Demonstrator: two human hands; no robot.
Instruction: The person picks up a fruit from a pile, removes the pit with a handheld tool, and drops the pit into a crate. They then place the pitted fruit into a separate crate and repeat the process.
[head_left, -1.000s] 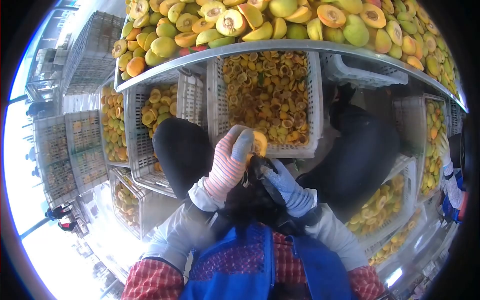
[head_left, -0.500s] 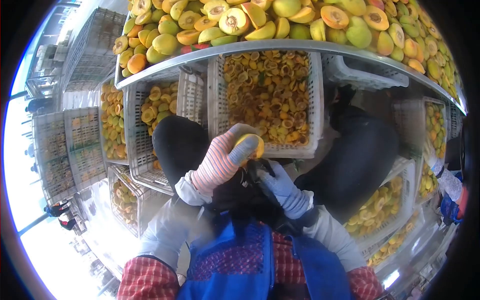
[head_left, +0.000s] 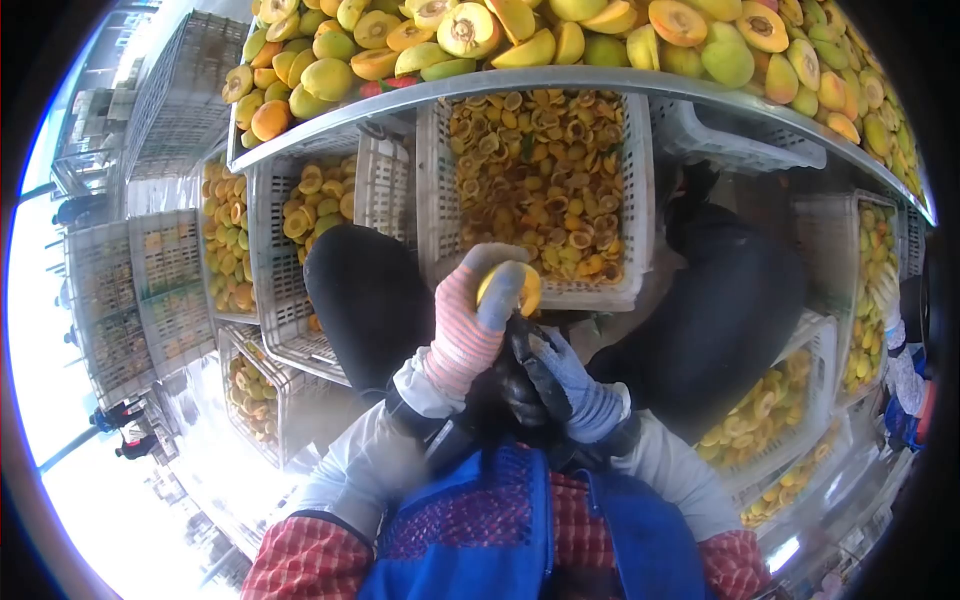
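Observation:
My left hand point(head_left: 470, 325), in a pink striped glove with grey fingertips, is closed around a yellow peach piece point(head_left: 527, 290) above my lap. Close beside it, my right hand point(head_left: 580, 385), in a blue-grey glove, is closed on a black object point(head_left: 535, 375) whose kind I cannot tell. The upper end of that object comes right up to the peach piece. Beyond my hands, between my knees, stands a white crate point(head_left: 640, 215) holding many thin, hollow yellow-brown fruit scraps.
A metal-edged table point(head_left: 560, 76) heaped with whole and halved peaches point(head_left: 470, 30) spans the front. Crates of peach halves point(head_left: 330, 200) stand at my left, and another crate point(head_left: 820, 370) at my right. Far right, another person's gloved hand point(head_left: 887, 300) reaches by a fruit crate.
My left hand has shifted slightly right with the peach piece and turned more upright. The black object in my right hand shows more fully. The other person's hand at right has moved up.

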